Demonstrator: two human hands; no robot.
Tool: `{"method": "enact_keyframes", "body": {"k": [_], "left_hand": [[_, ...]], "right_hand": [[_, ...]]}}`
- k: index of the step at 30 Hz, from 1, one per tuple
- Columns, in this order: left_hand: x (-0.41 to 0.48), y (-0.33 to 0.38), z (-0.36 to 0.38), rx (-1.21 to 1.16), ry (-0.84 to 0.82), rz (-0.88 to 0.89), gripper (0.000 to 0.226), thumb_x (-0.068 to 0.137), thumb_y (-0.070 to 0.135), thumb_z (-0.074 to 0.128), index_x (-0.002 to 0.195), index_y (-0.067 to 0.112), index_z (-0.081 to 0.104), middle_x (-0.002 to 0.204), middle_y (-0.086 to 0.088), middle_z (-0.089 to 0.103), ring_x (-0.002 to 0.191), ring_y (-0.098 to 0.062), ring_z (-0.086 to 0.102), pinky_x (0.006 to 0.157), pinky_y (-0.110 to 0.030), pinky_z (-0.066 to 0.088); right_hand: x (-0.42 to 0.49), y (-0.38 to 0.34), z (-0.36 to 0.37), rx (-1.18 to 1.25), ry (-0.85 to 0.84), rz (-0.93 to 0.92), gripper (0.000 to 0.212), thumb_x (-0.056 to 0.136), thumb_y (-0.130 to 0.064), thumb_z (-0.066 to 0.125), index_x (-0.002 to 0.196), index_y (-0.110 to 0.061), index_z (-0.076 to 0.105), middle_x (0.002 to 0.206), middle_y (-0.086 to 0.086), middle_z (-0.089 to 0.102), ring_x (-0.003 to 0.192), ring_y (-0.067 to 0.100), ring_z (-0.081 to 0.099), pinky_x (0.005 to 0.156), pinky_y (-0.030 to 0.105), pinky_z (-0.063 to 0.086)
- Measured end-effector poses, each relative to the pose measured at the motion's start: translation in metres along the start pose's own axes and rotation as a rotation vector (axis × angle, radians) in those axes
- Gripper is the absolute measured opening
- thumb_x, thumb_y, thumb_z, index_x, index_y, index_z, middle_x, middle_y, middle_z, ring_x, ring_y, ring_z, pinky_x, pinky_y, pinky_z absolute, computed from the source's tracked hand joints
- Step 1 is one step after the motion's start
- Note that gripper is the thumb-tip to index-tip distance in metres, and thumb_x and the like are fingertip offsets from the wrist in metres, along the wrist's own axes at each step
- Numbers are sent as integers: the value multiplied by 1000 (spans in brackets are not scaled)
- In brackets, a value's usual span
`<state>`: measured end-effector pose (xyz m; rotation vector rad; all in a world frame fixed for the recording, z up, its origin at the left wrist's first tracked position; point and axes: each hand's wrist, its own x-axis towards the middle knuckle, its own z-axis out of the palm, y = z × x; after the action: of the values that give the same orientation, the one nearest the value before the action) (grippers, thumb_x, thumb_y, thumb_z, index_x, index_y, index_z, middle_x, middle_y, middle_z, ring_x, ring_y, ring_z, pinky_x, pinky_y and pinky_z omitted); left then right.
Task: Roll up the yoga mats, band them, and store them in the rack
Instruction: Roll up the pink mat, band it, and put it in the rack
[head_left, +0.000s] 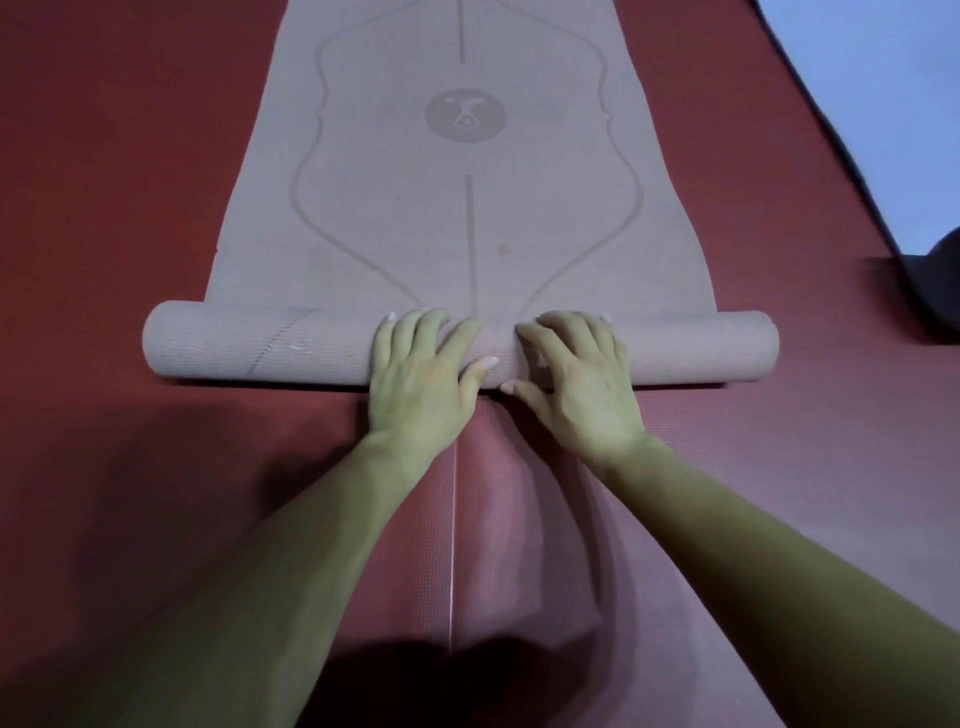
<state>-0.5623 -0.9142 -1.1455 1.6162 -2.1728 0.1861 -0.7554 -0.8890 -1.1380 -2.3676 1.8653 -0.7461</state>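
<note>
A dusty pink yoga mat (467, 223) with printed alignment lines and a round logo lies lengthwise ahead of me. Its near end is rolled into a tube (249, 345) running from left to right. My left hand (423, 371) lies palm down on the middle of the roll, fingers straight over its top. Right beside it, my right hand (576, 374) presses on the roll the same way. The two thumbs nearly meet at the roll's near side.
Dark red floor mats (130, 182) cover the ground, with a seam line (453, 530) running toward me. At the far right a dark rolled object (935, 291) lies at the edge of a pale blue floor (883, 104).
</note>
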Motion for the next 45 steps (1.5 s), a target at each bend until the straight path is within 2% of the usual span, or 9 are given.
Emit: {"method": "enact_keyframes", "body": {"k": [5,11,15,18,22,28,32,36,45], "left_hand": [[-2,-6,3,-9,19,47,50,97,52,46,138,26,59,139,-10,55,133,-30,43,119,-52,23],[14,-7,2,-42,-45,4,49,92,51,45,131,26,63,130,-7,59,124,-31,48,117,-53,25],[23,-11,-2,-37,-109,17,53,92,53,39,132,27,61,131,-6,60,123,-30,48,117,-52,26],[20,-13,1,-21,-119,15,54,94,51,45,141,27,55,138,-11,55,131,-31,43,120,-51,21],[21,-24,0,-27,-129,41,51,90,45,65,138,29,59,139,-15,54,133,-33,45,120,-51,21],[42,-18,-8,-38,-213,-24,48,91,42,65,138,29,59,136,-12,56,131,-31,45,119,-47,14],[53,-24,4,-8,-139,14,47,93,46,48,134,27,62,128,-11,61,123,-32,51,117,-50,21],[51,-22,9,41,-70,42,50,95,46,44,137,24,59,134,-13,57,126,-34,50,116,-53,26],[59,-17,16,5,-68,-20,46,93,46,44,129,25,63,132,-9,57,126,-30,46,118,-52,22]], "right_hand": [[19,6,-1,-18,-48,12,61,88,-63,57,128,-18,65,122,3,63,117,32,56,110,54,36],[25,-6,-10,-94,-102,94,67,88,-65,54,136,-18,60,136,8,58,130,32,49,113,52,34],[16,-21,-8,-64,-32,128,56,80,-39,82,128,-17,63,127,8,59,122,34,51,105,54,44],[21,-23,-8,-62,-14,147,46,80,-27,83,121,-14,66,120,8,62,115,35,55,102,53,46],[39,-29,-23,-123,-203,141,44,88,-30,74,127,-14,62,127,9,60,122,33,51,107,50,41],[63,-29,-54,-121,-493,135,61,96,-37,61,152,-27,38,155,0,38,145,25,30,115,42,28],[61,-15,-32,-89,-388,126,70,86,-47,74,147,-21,50,146,5,49,137,30,39,112,45,31],[67,-5,-13,-77,-242,94,59,80,-48,79,127,-16,65,124,7,62,117,35,55,99,50,45],[79,11,-1,-48,-153,40,58,94,-54,50,134,-13,59,128,9,60,119,34,53,105,52,44]]}}
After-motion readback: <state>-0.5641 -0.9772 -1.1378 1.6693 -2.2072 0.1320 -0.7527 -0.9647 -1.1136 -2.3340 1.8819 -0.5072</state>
